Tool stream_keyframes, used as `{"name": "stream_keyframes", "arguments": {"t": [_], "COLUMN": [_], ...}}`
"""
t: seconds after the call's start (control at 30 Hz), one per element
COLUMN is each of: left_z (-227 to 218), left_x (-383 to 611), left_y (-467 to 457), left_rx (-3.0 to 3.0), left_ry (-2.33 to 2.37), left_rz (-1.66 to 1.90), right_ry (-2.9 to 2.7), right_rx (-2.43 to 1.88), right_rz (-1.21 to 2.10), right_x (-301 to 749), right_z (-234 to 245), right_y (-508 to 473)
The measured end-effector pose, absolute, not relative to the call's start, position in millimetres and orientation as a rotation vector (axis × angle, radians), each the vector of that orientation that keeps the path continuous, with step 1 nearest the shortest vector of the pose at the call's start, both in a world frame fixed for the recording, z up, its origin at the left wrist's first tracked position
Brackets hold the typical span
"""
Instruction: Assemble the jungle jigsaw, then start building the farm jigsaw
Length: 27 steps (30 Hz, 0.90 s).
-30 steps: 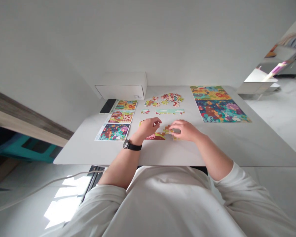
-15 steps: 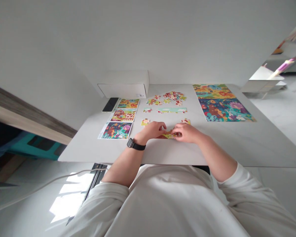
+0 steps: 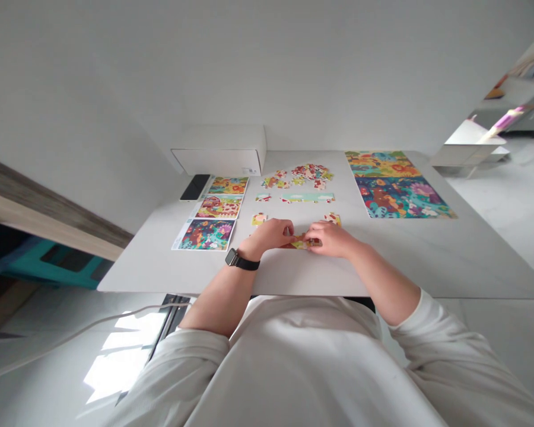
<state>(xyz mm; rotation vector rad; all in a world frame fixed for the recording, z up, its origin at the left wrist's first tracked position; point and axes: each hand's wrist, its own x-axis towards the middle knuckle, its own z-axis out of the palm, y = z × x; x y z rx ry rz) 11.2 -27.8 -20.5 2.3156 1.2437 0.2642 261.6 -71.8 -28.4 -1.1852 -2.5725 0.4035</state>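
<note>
My left hand [image 3: 270, 234], with a black watch on its wrist, and my right hand [image 3: 332, 238] meet over a small joined cluster of puzzle pieces [image 3: 301, 242] near the table's front. Both hands have curled fingers pressing on that cluster, which they mostly hide. Two loose pieces lie just beyond them, one [image 3: 258, 219] by the left hand and one [image 3: 333, 217] by the right. A light blue strip of joined pieces [image 3: 307, 197] lies further back, and a heap of loose pieces [image 3: 303, 175] behind it.
Three picture cards [image 3: 218, 206] lie in a column at the left, with a black phone [image 3: 194, 187] beside them. Two finished puzzles [image 3: 394, 184] lie at the right. A white box [image 3: 220, 150] stands at the back of the white table [image 3: 427, 261].
Both hands drew the joined cluster closer to me and closed in over it. Two loose pieces beyond the hands came into view.
</note>
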Motion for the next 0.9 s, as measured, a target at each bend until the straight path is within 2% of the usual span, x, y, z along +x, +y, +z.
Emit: {"name": "stream_keyframes", "arguments": {"t": [0.9], "left_z": [-24.2], "left_x": [14.1], "left_y": [-28.1], "left_rx": [2.251], "left_ry": [1.221], "left_rz": [0.305], "right_ry": [-2.542], "right_rx": [-1.202], "right_rz": [0.511], "right_x": [265.0], "right_z": [-23.5], "right_y": [-71.0]}}
